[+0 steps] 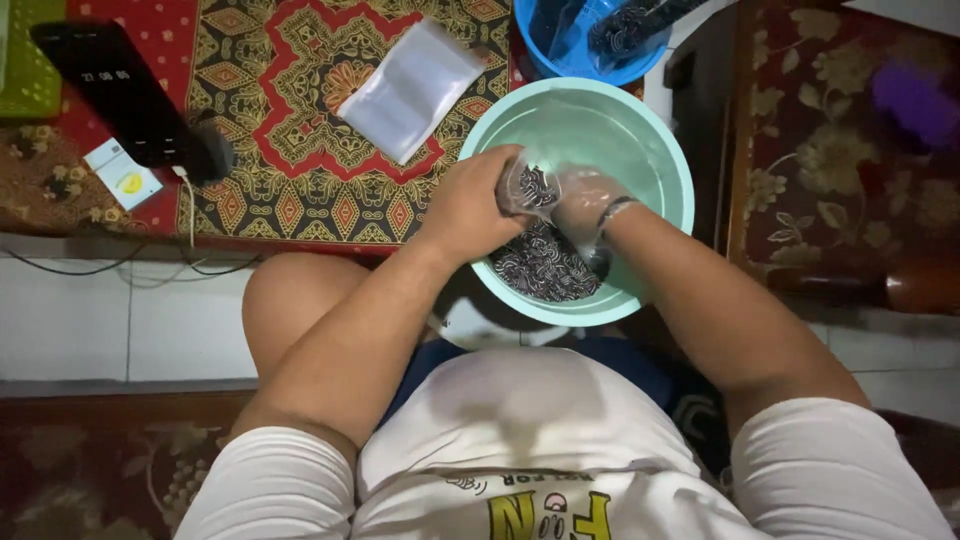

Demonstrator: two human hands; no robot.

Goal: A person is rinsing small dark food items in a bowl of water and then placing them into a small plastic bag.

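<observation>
A mint-green basin (660, 150) sits in front of me and holds a heap of small black-and-white striped pieces (545, 265). Over the heap my left hand (470, 205) grips a small clear plastic bag (530, 188) with some striped pieces inside. My right hand (585, 205), in a thin clear glove, is at the bag's mouth, fingers closed around a pinch of the pieces. Both hands are inside the basin's rim.
A stack of clear plastic bags (412, 88) lies on the patterned red mat (290, 150). A blue basin (590, 40) with filled bags stands behind. A black phone (110, 85) on a stand, a white card (122, 175) and cables lie at left. A floral cushion (850, 130) is at right.
</observation>
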